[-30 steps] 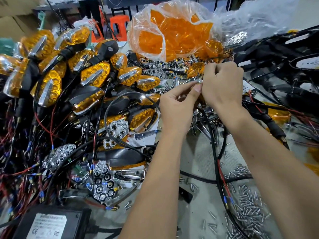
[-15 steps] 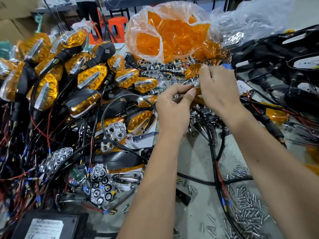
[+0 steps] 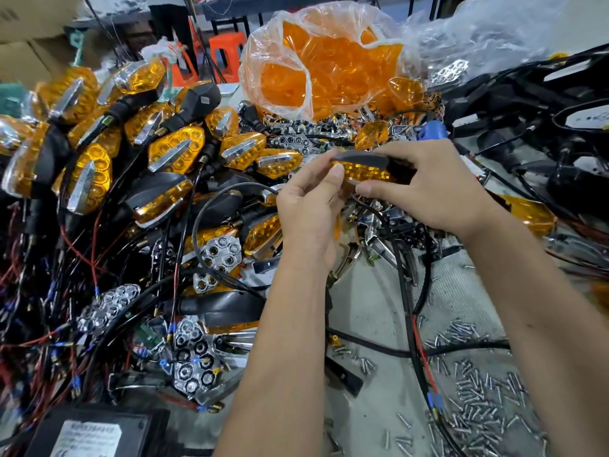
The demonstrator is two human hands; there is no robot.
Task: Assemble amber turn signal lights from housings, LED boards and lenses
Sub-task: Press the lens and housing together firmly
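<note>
Head view puts my two hands at the centre of the frame, raised over the cluttered bench. My left hand (image 3: 309, 209) and right hand (image 3: 428, 189) both grip one turn signal light (image 3: 365, 168), held level between them: black housing on top, amber lens facing me. Left thumb presses the lens at its left end, fingers closed behind it; right thumb lies under the lens, fingers curled over the housing's right end. A black cable (image 3: 400, 258) hangs below the hands toward the bench. Left of frame, a heap of finished lights (image 3: 178, 153) lies tangled in red and black wires. Top centre, a clear bag of amber lenses (image 3: 323, 70) sits open. Loose screws (image 3: 484, 394) are scattered at the lower right; chrome reflector pieces (image 3: 194, 367) lie lower left of centre.
</note>
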